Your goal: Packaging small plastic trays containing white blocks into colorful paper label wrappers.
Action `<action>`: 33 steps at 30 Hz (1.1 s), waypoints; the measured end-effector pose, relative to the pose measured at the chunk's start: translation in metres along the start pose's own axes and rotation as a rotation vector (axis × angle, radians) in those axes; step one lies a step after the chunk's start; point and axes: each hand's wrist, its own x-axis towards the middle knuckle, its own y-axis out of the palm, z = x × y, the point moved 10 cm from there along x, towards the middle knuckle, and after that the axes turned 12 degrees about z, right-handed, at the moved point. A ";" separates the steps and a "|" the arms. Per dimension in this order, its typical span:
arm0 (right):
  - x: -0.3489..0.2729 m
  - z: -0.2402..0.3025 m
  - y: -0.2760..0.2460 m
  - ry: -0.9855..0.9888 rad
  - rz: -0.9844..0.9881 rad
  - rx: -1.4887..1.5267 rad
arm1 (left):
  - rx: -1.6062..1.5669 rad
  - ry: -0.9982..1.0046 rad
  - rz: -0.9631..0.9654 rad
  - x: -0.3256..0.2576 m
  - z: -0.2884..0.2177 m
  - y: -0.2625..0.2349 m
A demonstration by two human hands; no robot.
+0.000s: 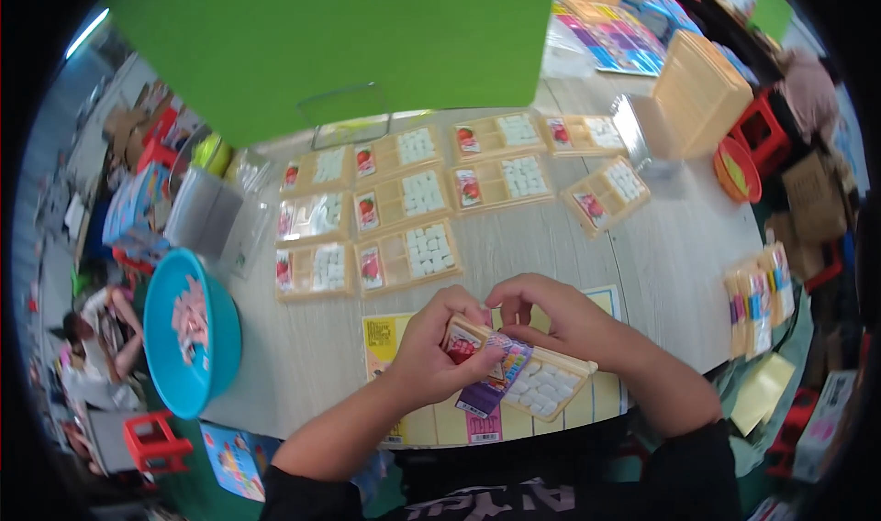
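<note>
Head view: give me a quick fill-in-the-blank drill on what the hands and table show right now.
1. Both hands, left hand and right hand, hold one tan ____.
2. The held tray has small ____ blocks in its compartments.
3. The round tub at the table's left edge is ____ in colour.
4. A purple packet lies ____ the held tray.

Missing words: tray; white; blue; across

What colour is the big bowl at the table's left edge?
Teal blue bowl, holding pale pink pieces; the head view shows it.

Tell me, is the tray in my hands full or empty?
Partly full: tray has white pieces in one section, left hand covers the rest.
</note>
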 end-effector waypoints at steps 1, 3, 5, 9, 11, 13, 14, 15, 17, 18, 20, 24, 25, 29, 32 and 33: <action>0.001 -0.005 0.007 0.029 0.062 0.034 | -0.021 -0.007 -0.039 0.000 0.003 -0.002; -0.002 -0.009 0.009 0.060 0.093 0.071 | -0.041 -0.013 -0.048 0.004 0.008 0.001; -0.001 -0.018 0.024 0.099 0.159 0.385 | 0.007 0.020 -0.115 -0.001 0.007 -0.004; 0.000 -0.021 0.033 0.048 0.175 0.435 | -0.002 0.052 -0.110 -0.006 0.010 -0.004; 0.003 -0.011 0.030 -0.062 0.190 0.374 | 0.033 0.109 -0.122 -0.005 0.008 -0.006; 0.004 -0.014 0.035 -0.070 0.200 0.382 | 0.020 0.138 -0.107 -0.007 0.006 -0.003; 0.005 -0.013 0.040 -0.095 0.228 0.408 | 0.025 0.147 -0.108 -0.008 0.004 -0.003; 0.007 -0.015 0.042 -0.070 0.246 0.434 | 0.005 0.152 -0.107 -0.007 0.002 -0.003; 0.008 -0.021 0.045 -0.060 0.257 0.432 | -0.021 0.151 -0.099 -0.007 -0.002 -0.001; 0.009 -0.022 0.047 -0.056 0.274 0.452 | -0.042 0.127 -0.093 -0.006 0.000 0.000; 0.010 -0.022 0.049 -0.057 0.265 0.490 | -0.072 0.135 -0.085 -0.009 0.002 -0.002; 0.003 -0.016 0.048 -0.011 0.274 0.489 | -0.124 0.148 -0.051 -0.007 0.002 0.000; 0.001 -0.017 0.046 0.049 0.279 0.322 | -0.123 0.165 -0.060 -0.008 -0.001 0.000; 0.002 -0.011 0.031 0.102 0.246 0.042 | -0.228 0.126 -0.181 -0.016 0.010 -0.017; 0.001 -0.004 0.021 0.115 0.184 -0.064 | -0.191 0.086 -0.224 -0.014 0.007 -0.025; -0.003 -0.006 0.017 0.129 0.147 -0.083 | -0.197 0.073 -0.260 -0.013 0.009 -0.028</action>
